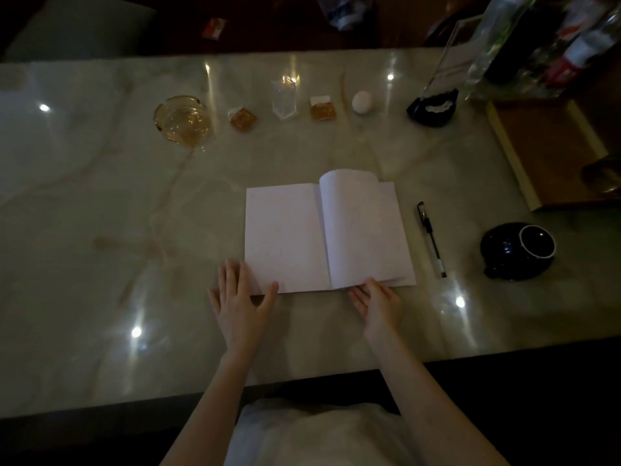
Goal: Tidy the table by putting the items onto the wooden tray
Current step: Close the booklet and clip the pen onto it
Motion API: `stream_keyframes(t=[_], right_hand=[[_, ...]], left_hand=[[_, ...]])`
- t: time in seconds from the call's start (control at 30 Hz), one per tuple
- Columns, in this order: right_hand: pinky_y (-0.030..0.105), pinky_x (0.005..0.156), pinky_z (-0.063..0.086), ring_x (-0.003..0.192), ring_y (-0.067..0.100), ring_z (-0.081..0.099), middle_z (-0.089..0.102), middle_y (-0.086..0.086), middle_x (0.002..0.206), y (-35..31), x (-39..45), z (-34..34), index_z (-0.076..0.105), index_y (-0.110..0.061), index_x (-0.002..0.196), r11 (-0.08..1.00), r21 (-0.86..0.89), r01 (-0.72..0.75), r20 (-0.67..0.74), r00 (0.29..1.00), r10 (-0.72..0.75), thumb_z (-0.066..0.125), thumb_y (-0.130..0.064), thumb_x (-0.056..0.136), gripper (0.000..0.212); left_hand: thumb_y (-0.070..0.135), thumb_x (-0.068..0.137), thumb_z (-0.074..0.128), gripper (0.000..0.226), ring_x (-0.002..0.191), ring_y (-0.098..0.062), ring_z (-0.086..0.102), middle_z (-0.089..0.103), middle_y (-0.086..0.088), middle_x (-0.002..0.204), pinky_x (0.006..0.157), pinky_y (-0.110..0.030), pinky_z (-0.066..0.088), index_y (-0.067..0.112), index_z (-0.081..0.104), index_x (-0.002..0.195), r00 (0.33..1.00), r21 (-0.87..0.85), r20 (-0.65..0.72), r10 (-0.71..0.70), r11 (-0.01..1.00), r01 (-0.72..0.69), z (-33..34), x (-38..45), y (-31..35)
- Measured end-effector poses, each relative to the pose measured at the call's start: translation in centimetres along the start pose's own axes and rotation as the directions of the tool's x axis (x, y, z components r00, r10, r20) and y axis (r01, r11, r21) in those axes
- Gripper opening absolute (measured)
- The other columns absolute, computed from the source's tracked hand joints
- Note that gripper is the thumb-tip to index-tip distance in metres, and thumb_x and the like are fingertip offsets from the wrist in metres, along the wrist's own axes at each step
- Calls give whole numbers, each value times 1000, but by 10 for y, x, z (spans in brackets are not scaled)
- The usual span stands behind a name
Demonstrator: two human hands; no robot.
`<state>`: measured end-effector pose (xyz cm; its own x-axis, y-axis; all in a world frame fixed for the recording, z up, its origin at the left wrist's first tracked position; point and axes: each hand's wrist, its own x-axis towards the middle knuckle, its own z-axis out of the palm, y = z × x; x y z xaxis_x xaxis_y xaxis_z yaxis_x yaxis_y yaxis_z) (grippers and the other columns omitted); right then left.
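Open white paper notebook (pixel 327 233) lies mid-surface, well apart from the wooden tray (pixel 524 156) at right. My left hand (pixel 240 297) pins its near corner, fingers released flat; right hand (pixel 378 299) fingers lift page edges, likely to close it.

A red-and-white packet (pixel 213 28) lies on the dark surface at upper centre-left of the frame. Bottles (pixel 551 45) stand clustered at upper right, details blurred.
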<state>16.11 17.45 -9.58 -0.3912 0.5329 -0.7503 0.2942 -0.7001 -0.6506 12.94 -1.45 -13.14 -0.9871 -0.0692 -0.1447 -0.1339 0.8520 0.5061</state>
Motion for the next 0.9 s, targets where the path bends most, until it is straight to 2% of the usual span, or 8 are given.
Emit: stream_keyframes(t=[0.07, 0.23, 0.33, 0.4, 0.5, 0.67, 0.83, 0.9], right_hand=[[22, 51, 57, 66, 21, 64, 63, 14, 79, -3, 2, -1, 57, -2, 78, 1000, -22, -17, 3, 1000, 18, 53, -3, 89, 11], [22, 43, 54, 40, 13, 63, 63, 17, 70, -11, 5, -3, 59, -1, 70, 983, -180, -33, 16, 999, 37, 53, -2, 85, 17], [21, 36, 50, 34, 13, 60, 61, 16, 64, -18, 13, -5, 57, -1, 68, 941, -329, -77, 24, 996, 90, 51, -6, 87, 20], [21, 33, 48, 32, 14, 60, 62, 13, 54, -21, 17, -6, 58, 0, 69, 909, -408, -82, 32, 994, 105, 52, -9, 87, 21], [22, 31, 47, 30, 16, 58, 59, 6, 36, -25, 22, -10, 58, 1, 63, 872, -486, -61, 46, 994, 94, 57, -12, 85, 25], [18, 29, 44, 27, 13, 55, 56, 4, 32, -30, 22, -17, 53, -1, 59, 850, -523, -59, 125, 981, 145, 56, -13, 87, 31], [21, 37, 50, 37, 15, 62, 63, 5, 42, -46, 24, -30, 57, -2, 68, 932, -363, 9, 201, 977, 69, 52, -12, 91, 26], [22, 41, 52, 39, 15, 63, 65, 5, 44, -55, 25, -33, 57, -2, 71, 956, -290, 39, 204, 979, 21, 50, -11, 92, 24]], left_hand=[[66, 76, 39, 87, 142, -18, 1, 13, -7, 155, 112, -38, -6, 14, 21, 143, 1000, -36, -6, -13, 999, 13, -1, 1, 2], [39, 81, 64, 70, 142, -20, 9, 21, -8, 152, 113, -44, -4, 9, 35, 137, 991, -217, 0, -134, 967, 131, -6, 8, 14], [26, 79, 68, 62, 130, -25, 35, 43, -10, 139, 112, -49, 21, 10, 41, 132, 981, -427, -1, -193, 887, 174, -14, 8, 24], [20, 80, 67, 59, 114, -21, 48, 49, -6, 129, 98, -40, 42, 17, 39, 132, 975, -567, 15, -221, 801, 191, -20, 1, 34], [18, 81, 65, 59, 106, -18, 52, 50, 2, 122, 84, -32, 48, 24, 36, 133, 981, -619, -29, -194, 773, 135, -26, -7, 46], [15, 82, 65, 59, 94, -16, 60, 56, 2, 116, 75, -26, 53, 26, 37, 133, 988, -593, -148, -46, 803, -52, -32, -15, 66], [27, 79, 63, 55, 96, 11, 48, 54, 14, 107, 75, -5, 41, 25, 42, 130, 956, -512, -184, 227, 809, -290, -31, -17, 97], [30, 80, 60, 51, 95, 5, 54, 59, 12, 106, 76, -3, 42, 16, 49, 128, 917, -480, -159, 365, 783, -395, -25, -13, 109]])
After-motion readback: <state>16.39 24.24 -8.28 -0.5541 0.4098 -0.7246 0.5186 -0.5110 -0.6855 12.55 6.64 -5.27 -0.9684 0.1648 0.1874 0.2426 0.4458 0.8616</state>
